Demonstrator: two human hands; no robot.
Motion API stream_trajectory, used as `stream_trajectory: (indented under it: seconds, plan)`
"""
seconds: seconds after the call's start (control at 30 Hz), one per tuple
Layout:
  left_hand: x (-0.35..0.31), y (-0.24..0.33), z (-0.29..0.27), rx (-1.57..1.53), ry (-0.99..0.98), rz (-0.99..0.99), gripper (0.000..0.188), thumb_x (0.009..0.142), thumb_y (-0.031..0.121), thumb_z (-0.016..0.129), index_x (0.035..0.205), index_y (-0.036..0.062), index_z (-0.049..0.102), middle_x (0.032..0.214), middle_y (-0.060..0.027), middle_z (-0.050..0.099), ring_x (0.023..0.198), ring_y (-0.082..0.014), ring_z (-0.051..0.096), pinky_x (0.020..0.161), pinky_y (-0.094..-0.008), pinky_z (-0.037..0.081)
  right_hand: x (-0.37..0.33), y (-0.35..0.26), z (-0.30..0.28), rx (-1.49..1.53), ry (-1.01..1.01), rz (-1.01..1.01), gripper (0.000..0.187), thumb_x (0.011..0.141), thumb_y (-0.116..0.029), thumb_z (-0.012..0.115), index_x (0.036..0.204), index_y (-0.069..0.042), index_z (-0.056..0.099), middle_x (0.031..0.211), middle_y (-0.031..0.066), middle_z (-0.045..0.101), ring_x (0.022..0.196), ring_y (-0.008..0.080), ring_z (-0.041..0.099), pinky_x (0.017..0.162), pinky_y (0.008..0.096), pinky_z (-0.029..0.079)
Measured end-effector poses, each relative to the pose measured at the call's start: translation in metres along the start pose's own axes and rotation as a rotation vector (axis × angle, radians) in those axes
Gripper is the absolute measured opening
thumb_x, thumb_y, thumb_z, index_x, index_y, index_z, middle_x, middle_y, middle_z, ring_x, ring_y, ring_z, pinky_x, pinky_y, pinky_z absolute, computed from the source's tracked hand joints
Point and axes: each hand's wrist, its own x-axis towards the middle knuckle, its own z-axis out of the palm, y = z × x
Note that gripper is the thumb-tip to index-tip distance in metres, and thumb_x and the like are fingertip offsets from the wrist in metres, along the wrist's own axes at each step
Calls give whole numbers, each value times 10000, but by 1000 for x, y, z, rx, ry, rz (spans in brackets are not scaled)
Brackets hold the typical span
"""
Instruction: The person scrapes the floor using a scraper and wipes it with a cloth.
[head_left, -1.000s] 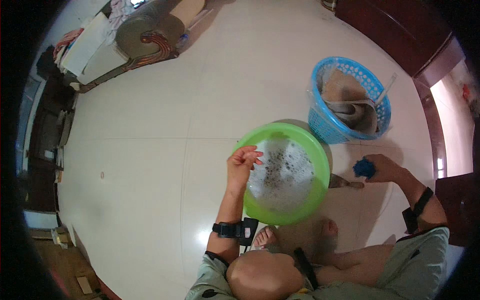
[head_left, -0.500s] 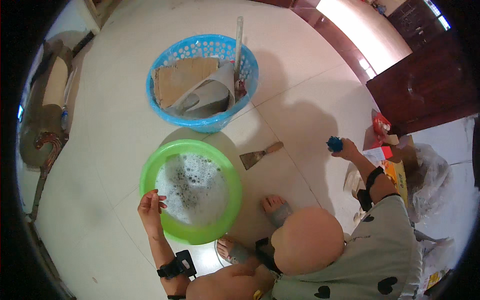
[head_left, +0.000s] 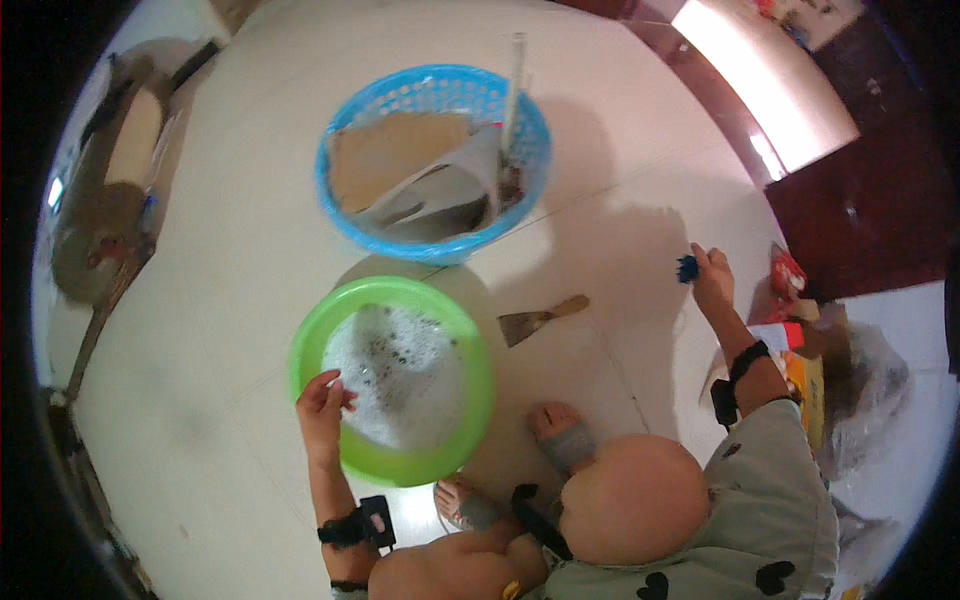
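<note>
A green basin [head_left: 304, 330] of foamy water stands on the floor in front of me. Over its left rim hovers my left hand [head_left: 322, 408], fingers bent in a loose pinch; whatever may be between them is too small to make out. Well to the right, above the floor, my right hand [head_left: 712, 275] is closed on a small dark-blue bristly scrubber [head_left: 687, 269], which juts out on the hand's left side. Between the hands lies a scraper [head_left: 540, 320] with a flat blade and wooden handle, touched by neither.
Beyond the basin stands a blue perforated basket [head_left: 375, 243] holding cardboard [head_left: 395, 155], grey sheet pieces and an upright pale stick [head_left: 513, 95]. A dark red door [head_left: 860, 220] and bagged items [head_left: 785, 272] are at the right. My feet [head_left: 562, 430] are close to the basin.
My right hand has moved farther from me with the blue scrubber and turned a little. The whole view has shifted slightly; my left hand stays by the basin's left rim.
</note>
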Motion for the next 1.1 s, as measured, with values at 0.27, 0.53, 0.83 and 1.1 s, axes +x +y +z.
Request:
stream_trajectory:
  seconds: [0.27, 0.53, 0.83, 1.1]
  plan:
    - [-3, 11, 9, -188, -11, -72, 239, 873, 174, 482, 1047, 18, 534, 776, -74, 639, 589, -86, 542, 495, -189, 360, -75, -48, 28, 201, -520, -337, 505, 681, 70, 451, 1157, -101, 469, 1094, 137, 506, 1019, 329, 484, 875, 398, 403]
    - [-1, 16, 9, -651, -204, -148, 590, 890, 453, 358, 1281, 17, 291, 1067, -123, 572, 768, -161, 582, 588, -226, 434, 35, -164, -46, 314, -711, -714, 200, 750, -152, 556, 931, -68, 557, 935, 134, 557, 873, 312, 543, 743, 389, 448]
    - [-24, 22, 3, -933, -290, -215, 839, 764, 704, 269, 1331, 88, 220, 1272, -91, 410, 1110, -238, 451, 877, -401, 402, 49, -448, -107, 869, -366, -1301, 147, 683, -132, 592, 824, -100, 573, 867, 82, 542, 859, 261, 525, 711, 372, 416]
    - [-28, 4, 18, -1218, -292, -220, 832, 764, 712, 224, 1301, 80, 287, 1250, -73, 431, 1104, -218, 455, 890, -404, 389, 25, -469, -76, 810, -128, -1362, 201, 619, -181, 627, 804, -105, 607, 854, 26, 516, 882, 209, 478, 770, 361, 363]
